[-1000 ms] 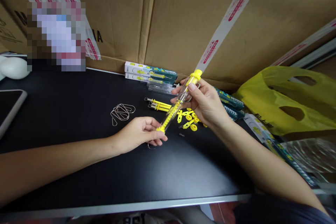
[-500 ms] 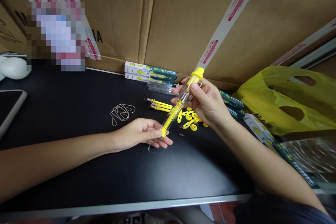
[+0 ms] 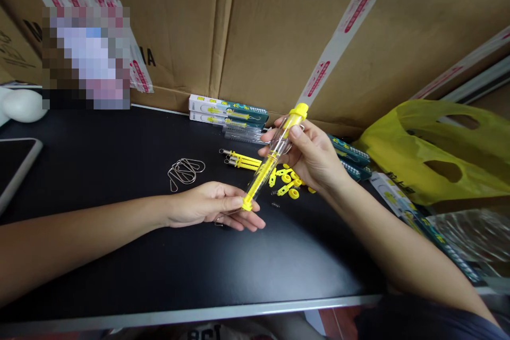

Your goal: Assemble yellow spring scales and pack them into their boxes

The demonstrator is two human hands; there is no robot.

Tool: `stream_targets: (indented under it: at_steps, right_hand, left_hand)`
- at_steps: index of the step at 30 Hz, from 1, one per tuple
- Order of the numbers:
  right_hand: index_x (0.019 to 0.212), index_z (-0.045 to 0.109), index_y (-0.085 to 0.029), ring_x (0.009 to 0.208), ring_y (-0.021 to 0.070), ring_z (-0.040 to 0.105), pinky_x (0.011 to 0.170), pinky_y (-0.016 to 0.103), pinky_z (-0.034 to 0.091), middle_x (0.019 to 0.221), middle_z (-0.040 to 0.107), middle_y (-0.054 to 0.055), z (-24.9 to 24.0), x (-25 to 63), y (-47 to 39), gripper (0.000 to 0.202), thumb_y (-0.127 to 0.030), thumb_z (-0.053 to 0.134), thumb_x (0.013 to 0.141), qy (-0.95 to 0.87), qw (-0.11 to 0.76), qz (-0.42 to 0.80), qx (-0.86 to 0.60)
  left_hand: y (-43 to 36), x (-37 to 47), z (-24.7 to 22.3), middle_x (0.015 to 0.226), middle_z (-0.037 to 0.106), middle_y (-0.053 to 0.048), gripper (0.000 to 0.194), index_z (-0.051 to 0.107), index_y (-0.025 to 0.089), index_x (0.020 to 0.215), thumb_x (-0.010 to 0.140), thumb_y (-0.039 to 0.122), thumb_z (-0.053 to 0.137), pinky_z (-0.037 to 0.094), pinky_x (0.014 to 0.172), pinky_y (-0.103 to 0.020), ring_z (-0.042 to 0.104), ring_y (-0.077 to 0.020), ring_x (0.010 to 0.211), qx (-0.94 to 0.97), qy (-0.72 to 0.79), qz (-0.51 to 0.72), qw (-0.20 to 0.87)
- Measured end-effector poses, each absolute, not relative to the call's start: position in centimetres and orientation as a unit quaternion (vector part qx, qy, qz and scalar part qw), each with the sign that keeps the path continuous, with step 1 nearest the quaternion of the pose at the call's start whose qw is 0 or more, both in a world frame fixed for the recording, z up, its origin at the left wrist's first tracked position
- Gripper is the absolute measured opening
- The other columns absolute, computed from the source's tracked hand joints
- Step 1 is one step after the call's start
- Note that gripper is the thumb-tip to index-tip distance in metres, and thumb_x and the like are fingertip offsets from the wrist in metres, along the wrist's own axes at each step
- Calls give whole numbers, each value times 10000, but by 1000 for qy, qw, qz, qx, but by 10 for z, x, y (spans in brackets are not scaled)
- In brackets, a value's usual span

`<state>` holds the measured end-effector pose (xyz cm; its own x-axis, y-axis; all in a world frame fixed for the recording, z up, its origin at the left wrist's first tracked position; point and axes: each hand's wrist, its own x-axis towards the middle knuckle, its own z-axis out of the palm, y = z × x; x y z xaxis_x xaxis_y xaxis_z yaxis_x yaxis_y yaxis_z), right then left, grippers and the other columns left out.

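Observation:
A clear-tubed spring scale [image 3: 264, 174] with yellow end caps slants between my two hands above the table. My right hand [image 3: 313, 146] wraps round its upper part, just under the yellow top cap. At the lower end, the thumb and fingers of my left hand [image 3: 223, 204] pinch the yellow bottom cap. A thin metal hook [image 3: 219, 220] sticks out below the left fingers. Behind the scale lie yellow rods with springs [image 3: 243, 161], yellow caps and small parts [image 3: 294, 193], and a loose spring [image 3: 275, 205].
Bent wire loops [image 3: 185, 172] lie left of centre on the black table [image 3: 119, 159]. Printed boxes [image 3: 227, 111] and clear tubes [image 3: 245, 134] stand at the back against cardboard [image 3: 271, 37]. A yellow plastic bag [image 3: 434, 154] and more boxes sit at right, a tablet-like device [image 3: 16, 164] at left.
The hook at the bottom has swung left and now lies closer to my left fingers. My left hand has shifted slightly, while both hands keep their hold on the spring scale.

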<state>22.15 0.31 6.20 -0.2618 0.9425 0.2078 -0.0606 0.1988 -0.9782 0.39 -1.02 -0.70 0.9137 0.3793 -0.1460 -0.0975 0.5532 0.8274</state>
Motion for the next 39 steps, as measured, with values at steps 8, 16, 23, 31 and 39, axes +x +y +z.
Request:
stream_targets:
  at_steps: [8, 16, 23, 31, 39]
  right_hand:
    - [991, 566, -239, 765, 173, 714, 649, 300, 602, 922, 715, 22, 64, 224, 5, 328, -497, 643, 803, -611, 488, 498, -374]
    - [967, 569, -250, 758, 171, 714, 664, 306, 602, 888, 702, 7, 65, 225, 5, 275, -468, 642, 816, -618, 503, 478, -370]
    - [937, 551, -242, 756, 164, 719, 636, 283, 603, 861, 705, -9, 64, 225, 6, 250, -428, 661, 812, -611, 535, 468, -348]
    - [911, 540, -253, 733, 165, 712, 612, 291, 602, 839, 691, -11, 65, 221, 2, 272, -469, 659, 797, -611, 538, 451, -366]
    - [915, 517, -267, 767, 173, 709, 628, 306, 595, 875, 677, -3, 59, 215, -3, 250, -452, 649, 810, -598, 569, 426, -370]
  left_hand:
    - [-13, 7, -4, 1000, 734, -134, 378, 630, 153, 1133, 883, 430, 573, 521, 774, -273, 704, -179, 885, 465, 186, 150, 853]
    - [-18, 13, -6, 862, 712, -101, 412, 601, 128, 1038, 835, 486, 610, 532, 603, -253, 684, -160, 703, 494, 227, 185, 819]
    - [-17, 12, -5, 885, 697, -92, 394, 575, 124, 1055, 835, 446, 629, 527, 605, -221, 664, -129, 708, 474, 218, 226, 823]
    - [-24, 12, -10, 708, 623, -21, 338, 546, 138, 890, 914, 464, 461, 456, 396, -183, 598, -114, 567, 608, 280, 225, 708]
    - [-26, 11, -12, 712, 659, -45, 366, 568, 118, 920, 959, 427, 375, 480, 536, -213, 593, -106, 606, 636, 274, 296, 658]
